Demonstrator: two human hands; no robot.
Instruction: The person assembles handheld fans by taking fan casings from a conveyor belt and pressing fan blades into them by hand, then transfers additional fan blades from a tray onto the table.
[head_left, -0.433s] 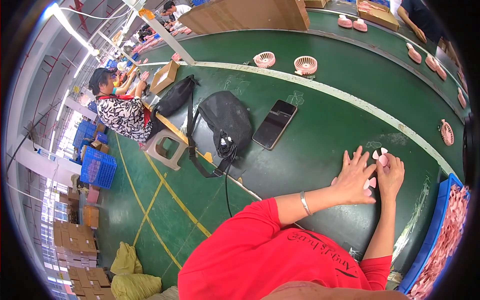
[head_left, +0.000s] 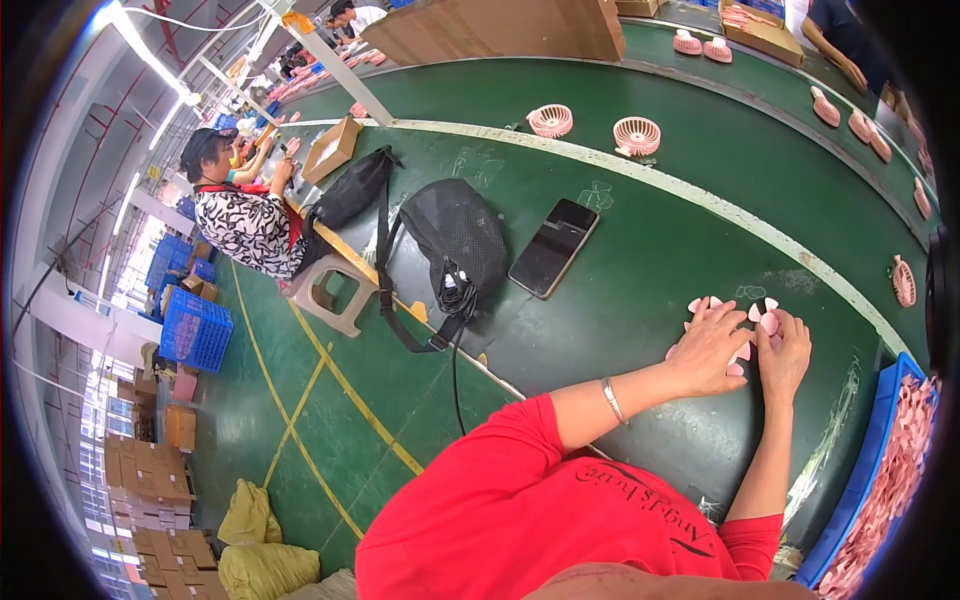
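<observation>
My left hand (head_left: 708, 350), with a silver bracelet on its wrist, lies palm down over several pink fan blades on the dark green table. Its fingers are stretched out and partly cover the blades. One pink fan blade (head_left: 740, 354) shows beside its thumb, and white-pink blade tips show past its fingertips. Close by on the right, my right hand (head_left: 784, 358) has its thumb and fingers closed on a small three-lobed pink fan blade (head_left: 768, 318). The fingers hide part of that blade.
A blue crate (head_left: 858, 500) full of pink blades stands at the right. Left of my hands lie a phone (head_left: 555, 248) and a black bag (head_left: 455, 240) with a cable. Pink fan housings (head_left: 637, 135) sit on the green conveyor (head_left: 740, 150). A co-worker (head_left: 245, 210) sits at the far left.
My left hand's spread fingers have drawn closer together and lowered over the blades; more blade tips show past them. My right hand stays nearly in place. The near-lane fan housings have shifted right along the conveyor.
</observation>
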